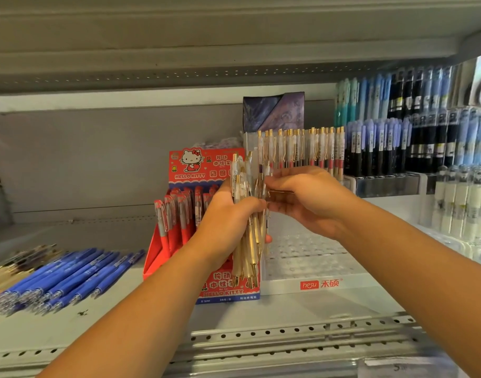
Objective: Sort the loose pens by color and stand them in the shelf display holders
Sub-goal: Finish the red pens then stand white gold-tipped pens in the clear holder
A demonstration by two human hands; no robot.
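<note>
Left hand (228, 205) fingers gripping bundle of gold-barrel pens w/ white tops (246, 214) at frame centre; right hand (302, 197) fingers pinching one pen. Risk: loose bundle slipping, pens dropping on shelf (152, 317).

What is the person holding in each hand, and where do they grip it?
The left hand grips a bundle of gold pens around the middle, tips down. The right hand pinches one pen near the bundle's top; exactly where is hidden.

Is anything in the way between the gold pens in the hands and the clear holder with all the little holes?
Nothing visible. The bundle of gold-and-white pens in the left hand is just left of the clear plastic holder, whose front rows of holes stand open. The right hand hovers above it.
</note>
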